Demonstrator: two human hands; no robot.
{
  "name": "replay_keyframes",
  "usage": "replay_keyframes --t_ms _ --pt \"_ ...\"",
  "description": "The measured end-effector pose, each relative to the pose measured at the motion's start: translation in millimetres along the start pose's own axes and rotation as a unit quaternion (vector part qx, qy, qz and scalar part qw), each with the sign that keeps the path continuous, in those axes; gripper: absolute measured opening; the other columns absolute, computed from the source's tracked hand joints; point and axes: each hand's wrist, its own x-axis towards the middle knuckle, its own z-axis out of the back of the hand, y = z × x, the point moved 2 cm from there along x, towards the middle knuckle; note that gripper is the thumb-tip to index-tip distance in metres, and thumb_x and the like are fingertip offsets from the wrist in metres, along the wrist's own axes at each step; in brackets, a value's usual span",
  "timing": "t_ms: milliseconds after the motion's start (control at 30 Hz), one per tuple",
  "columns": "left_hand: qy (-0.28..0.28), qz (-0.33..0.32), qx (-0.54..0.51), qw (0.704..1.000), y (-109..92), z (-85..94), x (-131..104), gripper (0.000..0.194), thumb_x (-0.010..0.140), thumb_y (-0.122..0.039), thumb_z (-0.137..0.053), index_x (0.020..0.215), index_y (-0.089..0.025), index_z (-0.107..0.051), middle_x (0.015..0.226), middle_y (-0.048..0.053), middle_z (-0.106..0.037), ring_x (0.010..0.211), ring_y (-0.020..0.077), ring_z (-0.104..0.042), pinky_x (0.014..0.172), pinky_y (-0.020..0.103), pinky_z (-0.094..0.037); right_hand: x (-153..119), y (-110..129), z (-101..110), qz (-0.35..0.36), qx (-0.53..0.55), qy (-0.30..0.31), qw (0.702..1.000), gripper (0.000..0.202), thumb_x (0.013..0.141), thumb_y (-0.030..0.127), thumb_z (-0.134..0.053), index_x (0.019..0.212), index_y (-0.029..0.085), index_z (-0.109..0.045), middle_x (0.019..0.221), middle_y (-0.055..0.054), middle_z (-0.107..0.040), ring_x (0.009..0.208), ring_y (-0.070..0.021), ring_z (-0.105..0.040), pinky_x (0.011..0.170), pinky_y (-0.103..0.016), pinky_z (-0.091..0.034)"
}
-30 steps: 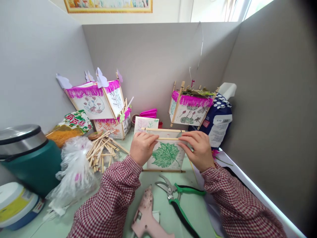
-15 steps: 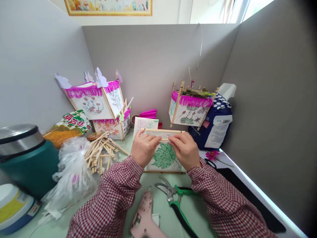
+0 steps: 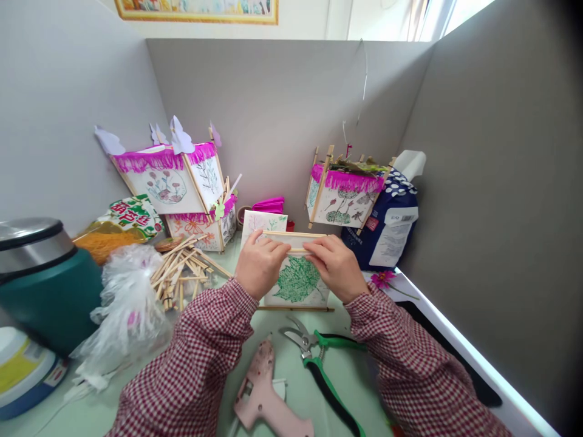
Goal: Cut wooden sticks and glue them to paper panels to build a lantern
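A white paper panel [image 3: 298,290] printed with a green leaf stands upright on the table, a wooden stick [image 3: 295,234] along its top edge and another along its bottom edge. Between my hands, just below the top stick, runs a short wooden stick [image 3: 298,250]. My left hand [image 3: 259,262] pinches the left end of this short stick. Its right end is between the thumb and fingers of my right hand [image 3: 336,265]. The fingers hide both ends and the panel's upper corners. Nearer me lie green-handled pruning shears [image 3: 314,355] and a pink glue gun [image 3: 264,388].
At left are a pile of wooden sticks [image 3: 182,270], a crumpled plastic bag [image 3: 132,309] and a green flask [image 3: 40,291]. Decorated paper lanterns [image 3: 170,182] stand behind them. Another lantern [image 3: 344,200] hangs at right before a blue package [image 3: 387,237]. Grey partitions [image 3: 282,115] enclose the table.
The whole view has shifted slightly, so things appear a little further left and higher. Both hands keep their hold on the short stick at the panel's top.
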Motion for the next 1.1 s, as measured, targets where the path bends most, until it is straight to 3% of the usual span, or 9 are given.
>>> replay_keyframes --t_ms 167,333,500,867,1100 --pt "0.041 0.021 -0.001 0.999 -5 7.6 3 0.025 0.082 -0.021 -0.052 0.105 -0.018 -0.059 0.087 0.006 -0.069 0.083 0.0195 -0.06 0.092 0.046 -0.036 4 -8 12 0.02 -0.022 0.055 0.998 0.024 0.08 0.02 -0.058 0.105 0.021 -0.06 0.099 -0.006 -0.062 0.094 -0.0229 -0.052 0.083 -0.041 -0.041" --pt "0.002 0.012 -0.003 1.0 -5 5.1 3 0.015 0.082 -0.02 -0.051 0.091 -0.019 -0.063 0.086 0.003 -0.069 0.08 0.0177 -0.06 0.093 0.044 -0.037 2 -3 8 0.021 -0.037 0.032 0.999 0.019 0.083 0.019 -0.055 0.101 0.019 -0.062 0.095 -0.006 -0.065 0.091 -0.0213 -0.055 0.083 -0.038 -0.042" --pt "-0.024 -0.007 0.003 1.0 -3 1.5 1 0.015 0.083 -0.019 -0.049 0.089 -0.019 -0.063 0.074 0.002 -0.069 0.071 0.0157 -0.061 0.091 0.043 -0.04 0 1 4 0.015 -0.045 0.028 0.998 0.023 0.087 0.017 -0.048 0.105 0.019 -0.061 0.097 -0.005 -0.067 0.088 -0.0195 -0.059 0.078 -0.033 -0.045" --pt "-0.04 -0.031 -0.011 0.999 -5 1.5 0 0.021 0.083 -0.011 -0.044 0.085 -0.018 -0.063 0.072 0.001 -0.068 0.069 0.0127 -0.061 0.098 0.042 -0.037 -2 3 6 0.021 -0.066 0.03 0.997 0.024 0.086 0.013 -0.047 0.102 0.02 -0.063 0.095 -0.004 -0.069 0.085 -0.0179 -0.061 0.076 -0.029 -0.046" --pt "0.022 -0.002 -0.013 1.0 1 6.7 1 0.022 0.081 -0.014 -0.05 0.099 -0.019 -0.062 0.081 0.004 -0.069 0.077 0.0159 -0.062 0.096 0.046 -0.037 3 1 12 0.003 -0.093 0.061 0.994 0.025 0.083 0.018 -0.054 0.107 0.02 -0.061 0.093 -0.006 -0.069 0.087 -0.0203 -0.061 0.076 -0.033 -0.046"
